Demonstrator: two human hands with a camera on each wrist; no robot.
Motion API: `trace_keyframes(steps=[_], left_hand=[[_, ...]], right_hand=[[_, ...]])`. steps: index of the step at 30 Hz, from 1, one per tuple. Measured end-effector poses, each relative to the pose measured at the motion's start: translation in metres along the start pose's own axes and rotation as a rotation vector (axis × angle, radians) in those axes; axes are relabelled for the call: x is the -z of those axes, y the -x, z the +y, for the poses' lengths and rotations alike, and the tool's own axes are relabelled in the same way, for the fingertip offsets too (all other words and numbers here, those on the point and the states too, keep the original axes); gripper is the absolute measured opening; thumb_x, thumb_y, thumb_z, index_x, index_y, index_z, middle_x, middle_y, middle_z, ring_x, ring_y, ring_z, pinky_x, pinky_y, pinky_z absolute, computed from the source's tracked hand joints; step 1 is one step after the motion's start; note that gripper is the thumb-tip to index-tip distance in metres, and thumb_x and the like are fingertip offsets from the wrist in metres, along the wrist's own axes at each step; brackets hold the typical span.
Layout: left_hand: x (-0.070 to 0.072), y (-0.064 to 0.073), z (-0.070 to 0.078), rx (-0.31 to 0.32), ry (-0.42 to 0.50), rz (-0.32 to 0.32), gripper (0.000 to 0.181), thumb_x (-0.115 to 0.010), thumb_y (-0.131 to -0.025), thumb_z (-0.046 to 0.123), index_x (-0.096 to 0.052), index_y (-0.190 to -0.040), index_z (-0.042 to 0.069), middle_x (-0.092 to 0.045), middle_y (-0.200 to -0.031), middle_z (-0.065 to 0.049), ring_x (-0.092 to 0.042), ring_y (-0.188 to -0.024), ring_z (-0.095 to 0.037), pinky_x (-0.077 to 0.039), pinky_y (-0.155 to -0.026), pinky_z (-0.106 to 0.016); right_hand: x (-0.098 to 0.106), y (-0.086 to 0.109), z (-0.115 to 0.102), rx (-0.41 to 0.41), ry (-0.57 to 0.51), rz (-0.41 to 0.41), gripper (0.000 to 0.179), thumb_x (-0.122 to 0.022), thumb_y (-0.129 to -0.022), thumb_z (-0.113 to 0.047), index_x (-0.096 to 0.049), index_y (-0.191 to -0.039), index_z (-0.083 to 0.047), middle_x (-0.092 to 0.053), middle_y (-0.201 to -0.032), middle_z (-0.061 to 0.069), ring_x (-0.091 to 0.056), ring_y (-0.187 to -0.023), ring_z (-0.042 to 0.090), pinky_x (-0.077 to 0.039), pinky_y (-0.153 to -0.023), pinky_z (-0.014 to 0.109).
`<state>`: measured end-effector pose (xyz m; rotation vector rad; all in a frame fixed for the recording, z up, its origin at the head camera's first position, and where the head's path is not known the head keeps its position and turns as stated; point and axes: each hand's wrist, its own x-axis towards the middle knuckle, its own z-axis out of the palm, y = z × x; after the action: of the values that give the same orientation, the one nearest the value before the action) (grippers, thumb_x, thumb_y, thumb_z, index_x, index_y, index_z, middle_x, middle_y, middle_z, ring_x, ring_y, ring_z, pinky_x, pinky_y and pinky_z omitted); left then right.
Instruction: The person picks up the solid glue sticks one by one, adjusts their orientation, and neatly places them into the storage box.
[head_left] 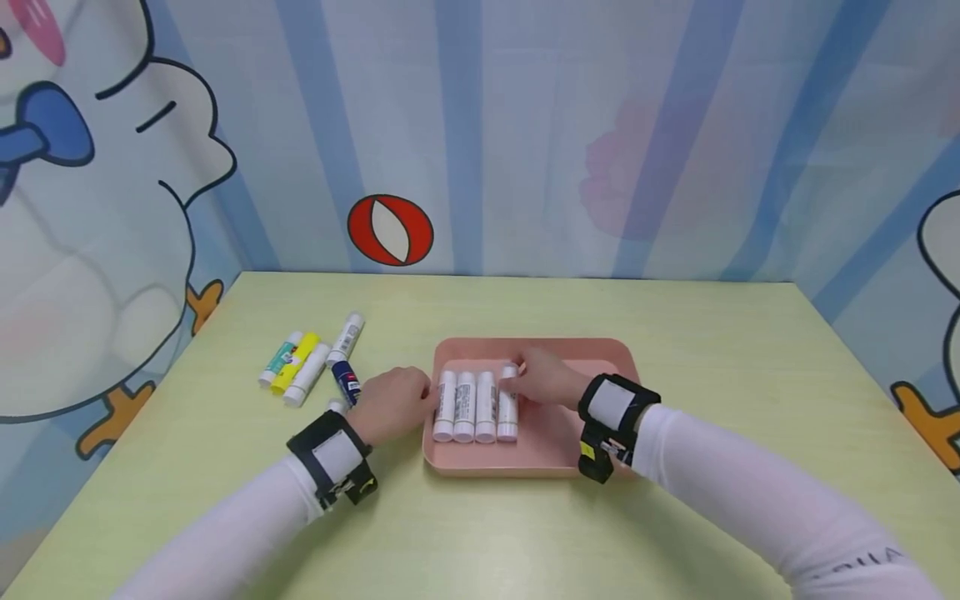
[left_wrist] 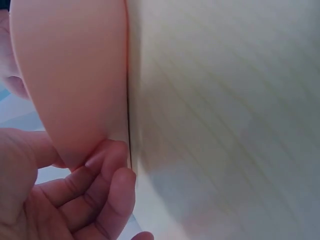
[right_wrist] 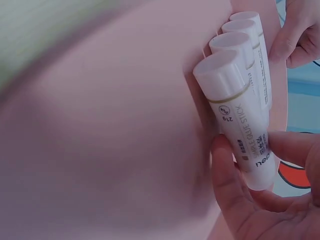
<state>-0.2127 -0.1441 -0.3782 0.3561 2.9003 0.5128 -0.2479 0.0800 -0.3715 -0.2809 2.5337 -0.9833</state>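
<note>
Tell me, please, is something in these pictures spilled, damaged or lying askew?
I see nothing spilled or damaged. Only the navy tube on the table looks slightly askew: it slants opposite to the yellow tube nearby. The four white glue sticks form a row in the pink tray.

Pink tray (head_left: pixel 528 472), white glue sticks (head_left: pixel 507 421) — dark-printed, yellow tube (head_left: pixel 297 365), pale green table (head_left: pixel 712 342), backdrop (head_left: pixel 525 125) — striped in two blues

Your pale green table (head_left: pixel 720 350) bears a pink tray (head_left: pixel 540 464); left of that tray you have a teal tube (head_left: pixel 281 360), a yellow tube (head_left: pixel 296 363), two white tubes (head_left: pixel 307 376), a dark blue tube (head_left: pixel 346 382) and, partly hidden, another white piece (head_left: pixel 337 406).
</note>
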Motion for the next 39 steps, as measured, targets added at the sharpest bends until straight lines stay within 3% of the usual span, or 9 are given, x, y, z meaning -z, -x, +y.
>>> trace_keyframes(steps=[7, 13, 21, 25, 31, 35, 39], left_hand=[[0.001, 0.000, 0.003, 0.004, -0.012, -0.003, 0.037, -0.055, -0.098, 0.025, -0.052, -0.063, 0.011, -0.047, -0.058, 0.000, -0.045, -0.051, -0.014, -0.032, -0.047, -0.025], [0.001, 0.001, 0.004, 0.002, -0.022, -0.004, 0.037, -0.056, -0.097, 0.024, -0.053, -0.063, 0.011, -0.047, -0.058, 0.000, -0.045, -0.051, -0.014, -0.032, -0.047, -0.025], [0.002, 0.001, 0.004, 0.005, -0.022, -0.006, 0.037, -0.056, -0.097, 0.023, -0.052, -0.062, 0.012, -0.046, -0.057, 0.000, -0.044, -0.050, -0.013, -0.031, -0.046, -0.025], [0.002, 0.001, 0.005, 0.017, -0.017, -0.006, 0.037, -0.056, -0.097, 0.023, -0.053, -0.063, 0.011, -0.046, -0.057, 0.000, -0.044, -0.050, -0.013, -0.031, -0.047, -0.025], [0.002, 0.000, 0.005, 0.025, -0.011, -0.001, 0.036, -0.058, -0.096, 0.023, -0.054, -0.063, 0.011, -0.047, -0.058, 0.000, -0.045, -0.051, -0.014, -0.031, -0.047, -0.025], [0.001, 0.000, 0.004, 0.029, -0.010, 0.003, 0.036, -0.058, -0.096, 0.023, -0.054, -0.063, 0.011, -0.048, -0.057, 0.000, -0.045, -0.050, -0.014, -0.031, -0.047, -0.025], [0.000, 0.000, 0.004, 0.035, -0.007, 0.003, 0.035, -0.058, -0.097, 0.024, -0.055, -0.064, 0.012, -0.048, -0.058, 0.000, -0.046, -0.051, -0.014, -0.032, -0.047, -0.025]], right_hand=[[-0.003, -0.003, -0.003, -0.036, 0.052, -0.033, 0.036, -0.065, -0.094, -0.020, -0.055, -0.118, 0.005, -0.059, -0.082, 0.007, -0.055, -0.069, 0.017, -0.044, -0.058, 0.025], [-0.005, -0.005, -0.005, -0.055, 0.070, -0.055, 0.036, -0.067, -0.093, -0.020, -0.055, -0.117, 0.005, -0.062, -0.083, 0.007, -0.059, -0.067, 0.016, -0.048, -0.058, 0.025], [-0.005, -0.007, -0.006, -0.074, 0.089, -0.077, 0.043, -0.066, -0.094, -0.021, -0.051, -0.125, 0.005, -0.062, -0.082, 0.009, -0.058, -0.064, 0.016, -0.048, -0.059, 0.025], [0.002, -0.004, -0.005, -0.060, 0.059, -0.100, 0.050, -0.063, -0.096, -0.025, -0.045, -0.132, 0.005, -0.059, -0.086, 0.009, -0.059, -0.070, 0.018, -0.050, -0.065, 0.027], [0.027, 0.015, 0.001, 0.001, -0.084, -0.134, 0.055, -0.056, -0.099, -0.030, -0.037, -0.139, 0.003, -0.063, -0.096, 0.015, -0.064, -0.082, 0.023, -0.053, -0.077, 0.034], [0.045, 0.031, 0.014, 0.093, -0.130, -0.078, 0.057, -0.055, -0.100, -0.032, -0.037, -0.140, 0.004, -0.056, -0.117, 0.019, -0.065, -0.093, 0.027, -0.053, -0.078, 0.035], [0.062, 0.047, 0.032, 0.193, -0.046, 0.084, 0.055, -0.056, -0.099, -0.033, -0.039, -0.138, 0.002, -0.056, -0.119, 0.020, -0.063, -0.095, 0.028, -0.053, -0.076, 0.037]])
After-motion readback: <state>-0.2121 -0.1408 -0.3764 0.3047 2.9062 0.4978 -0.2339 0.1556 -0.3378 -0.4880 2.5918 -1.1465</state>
